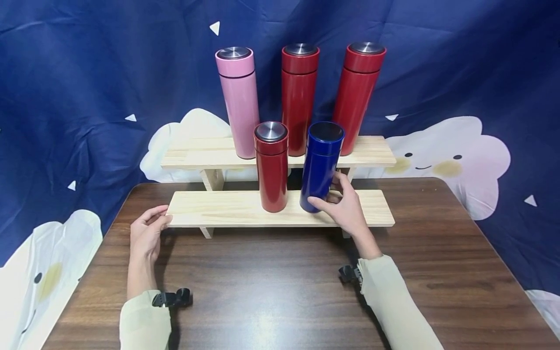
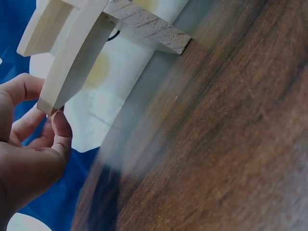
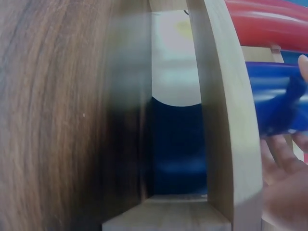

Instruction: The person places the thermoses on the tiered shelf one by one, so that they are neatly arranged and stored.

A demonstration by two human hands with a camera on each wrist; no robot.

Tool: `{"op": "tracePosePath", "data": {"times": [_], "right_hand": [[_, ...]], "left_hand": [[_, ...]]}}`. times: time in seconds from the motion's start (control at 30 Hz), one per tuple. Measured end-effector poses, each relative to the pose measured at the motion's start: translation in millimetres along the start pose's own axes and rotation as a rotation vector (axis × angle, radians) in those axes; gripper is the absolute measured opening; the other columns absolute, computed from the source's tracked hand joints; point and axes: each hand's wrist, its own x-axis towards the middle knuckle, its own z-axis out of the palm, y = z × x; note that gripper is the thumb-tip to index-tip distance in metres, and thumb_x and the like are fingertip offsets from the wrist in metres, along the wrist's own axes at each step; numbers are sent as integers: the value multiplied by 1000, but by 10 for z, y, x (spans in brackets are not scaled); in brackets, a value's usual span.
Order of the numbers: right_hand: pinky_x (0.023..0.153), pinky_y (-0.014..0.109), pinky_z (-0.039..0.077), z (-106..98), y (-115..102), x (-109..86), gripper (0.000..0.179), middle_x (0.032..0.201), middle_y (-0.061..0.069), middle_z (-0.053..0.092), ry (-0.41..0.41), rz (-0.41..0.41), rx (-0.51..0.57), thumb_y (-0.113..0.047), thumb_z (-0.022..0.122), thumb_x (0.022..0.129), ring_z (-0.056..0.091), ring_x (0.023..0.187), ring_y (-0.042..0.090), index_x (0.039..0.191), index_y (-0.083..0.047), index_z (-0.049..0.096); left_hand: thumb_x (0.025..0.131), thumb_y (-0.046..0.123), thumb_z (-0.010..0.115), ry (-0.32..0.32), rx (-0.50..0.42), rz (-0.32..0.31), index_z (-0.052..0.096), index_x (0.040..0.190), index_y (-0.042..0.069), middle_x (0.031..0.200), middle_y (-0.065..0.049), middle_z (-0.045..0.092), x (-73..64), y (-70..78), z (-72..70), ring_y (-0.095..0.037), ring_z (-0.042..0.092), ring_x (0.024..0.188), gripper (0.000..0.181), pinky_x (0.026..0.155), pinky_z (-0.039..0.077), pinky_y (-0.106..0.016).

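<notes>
On the lower step of a pale wooden two-step rack point(image 1: 214, 209) stands a blue thermos bottle point(image 1: 319, 170) with a dark lid. My right hand point(image 1: 345, 206) grips it low down, thumb in front and fingers round its right side. The right wrist view shows the blue bottle point(image 3: 272, 96) upright against the board, the hand point(image 3: 286, 187) beside it. At the left end of the lower board, my left hand point(image 1: 146, 233) pinches the corner; the left wrist view has thumb and fingers at the board end point(image 2: 50, 103). A red thermos bottle point(image 1: 273, 180) stands just left of the blue one.
Along the upper step stand a pink bottle point(image 1: 239, 107) and two red bottles, one in the middle point(image 1: 299, 102) and one at right point(image 1: 358, 97). The rack rests on a dark wooden table point(image 1: 262, 282). Behind hangs a blue cloth point(image 1: 109, 63) with white clouds.
</notes>
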Motion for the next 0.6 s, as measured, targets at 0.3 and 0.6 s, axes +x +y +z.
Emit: {"op": "tracePosePath", "data": {"times": [0.3, 0.6], "right_hand": [[90, 28, 54, -168, -35, 61, 59, 129, 23, 61, -23, -80, -68, -4, 75, 90, 59, 115, 30, 143, 2, 48], [95, 43, 51, -361, -104, 97, 41, 124, 17, 66, 49, -144, -305, -22, 67, 100, 60, 116, 29, 135, -4, 59]], "left_hand": [[88, 4, 71, 8, 539, 224, 70, 121, -1, 103, -2, 67, -88, 164, 123, -8, 57, 84, 33, 70, 44, -14], [93, 20, 66, -80, 903, 517, 68, 123, 2, 114, -18, 63, -211, 393, 359, -33, 56, 105, 35, 91, 42, -42]]}}
